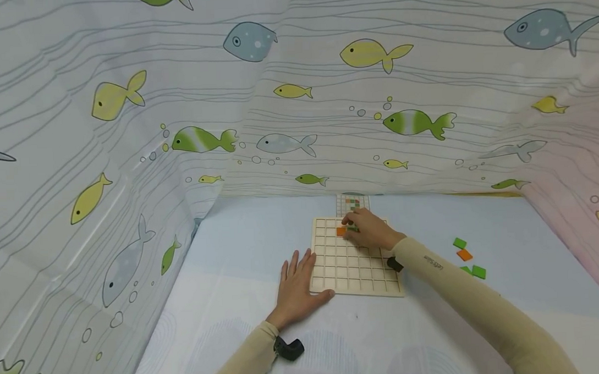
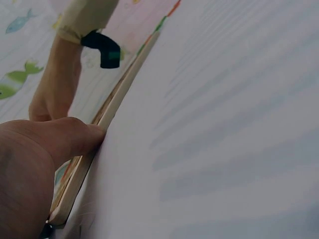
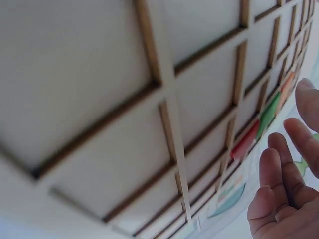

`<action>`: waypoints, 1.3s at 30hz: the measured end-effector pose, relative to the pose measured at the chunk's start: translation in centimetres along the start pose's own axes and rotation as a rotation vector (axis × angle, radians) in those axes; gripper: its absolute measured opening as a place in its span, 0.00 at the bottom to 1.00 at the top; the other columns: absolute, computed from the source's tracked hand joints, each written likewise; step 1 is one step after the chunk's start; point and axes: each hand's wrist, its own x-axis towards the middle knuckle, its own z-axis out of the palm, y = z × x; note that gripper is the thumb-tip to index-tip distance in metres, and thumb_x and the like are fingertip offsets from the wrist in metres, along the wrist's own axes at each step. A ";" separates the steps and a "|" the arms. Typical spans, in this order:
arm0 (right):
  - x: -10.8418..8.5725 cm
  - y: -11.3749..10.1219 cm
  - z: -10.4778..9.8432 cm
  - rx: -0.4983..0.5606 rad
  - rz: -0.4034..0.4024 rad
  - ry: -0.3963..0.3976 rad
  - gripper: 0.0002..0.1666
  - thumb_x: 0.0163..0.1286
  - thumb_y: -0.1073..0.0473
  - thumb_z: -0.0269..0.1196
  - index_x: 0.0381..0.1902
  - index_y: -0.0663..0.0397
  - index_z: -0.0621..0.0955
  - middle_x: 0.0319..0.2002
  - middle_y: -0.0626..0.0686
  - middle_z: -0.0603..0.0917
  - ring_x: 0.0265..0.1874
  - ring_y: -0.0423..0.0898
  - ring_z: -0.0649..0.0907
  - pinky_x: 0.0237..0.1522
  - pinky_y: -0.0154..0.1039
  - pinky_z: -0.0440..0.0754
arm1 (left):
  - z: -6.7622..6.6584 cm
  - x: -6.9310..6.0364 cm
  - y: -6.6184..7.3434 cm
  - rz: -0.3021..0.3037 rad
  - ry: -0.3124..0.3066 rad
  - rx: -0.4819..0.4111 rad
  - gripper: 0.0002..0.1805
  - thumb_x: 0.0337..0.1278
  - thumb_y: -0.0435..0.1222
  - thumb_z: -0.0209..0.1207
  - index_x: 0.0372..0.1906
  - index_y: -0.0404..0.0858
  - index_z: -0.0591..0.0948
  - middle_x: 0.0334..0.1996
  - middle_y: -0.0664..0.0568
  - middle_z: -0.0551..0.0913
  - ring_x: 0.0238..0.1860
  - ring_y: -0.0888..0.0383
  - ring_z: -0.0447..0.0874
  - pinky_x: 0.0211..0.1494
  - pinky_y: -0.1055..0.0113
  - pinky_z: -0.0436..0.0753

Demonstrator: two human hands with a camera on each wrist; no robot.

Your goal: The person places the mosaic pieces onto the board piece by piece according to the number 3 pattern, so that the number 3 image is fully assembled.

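A square wooden grid board (image 1: 349, 273) lies on the table. My left hand (image 1: 295, 291) rests at its near left corner, fingers spread along the left side and thumb against the front edge. The left wrist view shows that thumb (image 2: 75, 137) touching the board's rim. Above the far rows hovers my right hand (image 1: 370, 228), thumb and fingers apart with nothing visible between them. Beside its fingertips, an orange tile (image 1: 340, 231) sits in the grid. In the right wrist view a red tile (image 3: 244, 144) and a green tile (image 3: 269, 114) lie in line with the orange one.
A small card (image 1: 353, 203) with a coloured grid pattern lies behind the board. Loose green tiles (image 1: 478, 271) and an orange tile (image 1: 464, 254) lie to the right. A fish-patterned curtain (image 1: 277, 116) stands around the table's back and sides.
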 end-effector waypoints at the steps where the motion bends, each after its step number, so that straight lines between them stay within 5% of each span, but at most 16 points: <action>1: -0.2 0.0 -0.2 0.000 0.001 0.000 0.23 0.75 0.52 0.69 0.60 0.60 0.83 0.55 0.60 0.84 0.55 0.56 0.82 0.57 0.53 0.84 | 0.0 0.0 0.0 0.001 0.002 0.002 0.55 0.59 0.62 0.65 0.84 0.38 0.60 0.86 0.46 0.56 0.88 0.40 0.40 0.85 0.37 0.39; 13: -4.5 1.3 -3.7 -0.036 0.110 0.021 0.19 0.75 0.55 0.69 0.56 0.61 0.85 0.52 0.59 0.85 0.55 0.58 0.80 0.56 0.57 0.82 | 0.0 0.1 0.1 0.004 0.012 0.020 0.55 0.59 0.62 0.65 0.84 0.38 0.60 0.85 0.45 0.57 0.87 0.39 0.41 0.85 0.36 0.40; 39: -14.5 8.0 -6.3 -0.176 0.271 0.110 0.22 0.71 0.56 0.72 0.56 0.64 0.84 0.54 0.68 0.82 0.55 0.66 0.79 0.60 0.65 0.80 | 0.1 0.1 0.0 -0.009 -0.002 0.042 0.56 0.58 0.61 0.66 0.84 0.38 0.60 0.85 0.44 0.57 0.87 0.39 0.42 0.84 0.36 0.41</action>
